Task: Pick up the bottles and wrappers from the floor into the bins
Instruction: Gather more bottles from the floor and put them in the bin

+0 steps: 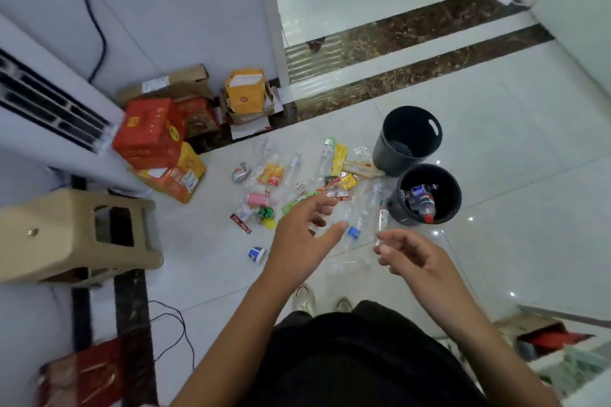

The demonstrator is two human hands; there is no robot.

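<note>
Hands point(299, 235) point(413, 256) outstretched over floor litter point(297, 182), fingers point(325, 203) spread, seemingly empty.

Bright, even indoor light; small ceiling-light glints on the glossy floor point(496, 149). Wide-angle bend curves the edges, and everything looks slightly soft.

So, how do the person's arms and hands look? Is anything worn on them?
Both arms are bare up to the frame edge; no sleeves show. The left hand and right hand carry no gloves, and no rings, watch or bracelets are visible. Dark clothing covers the body below.
</note>
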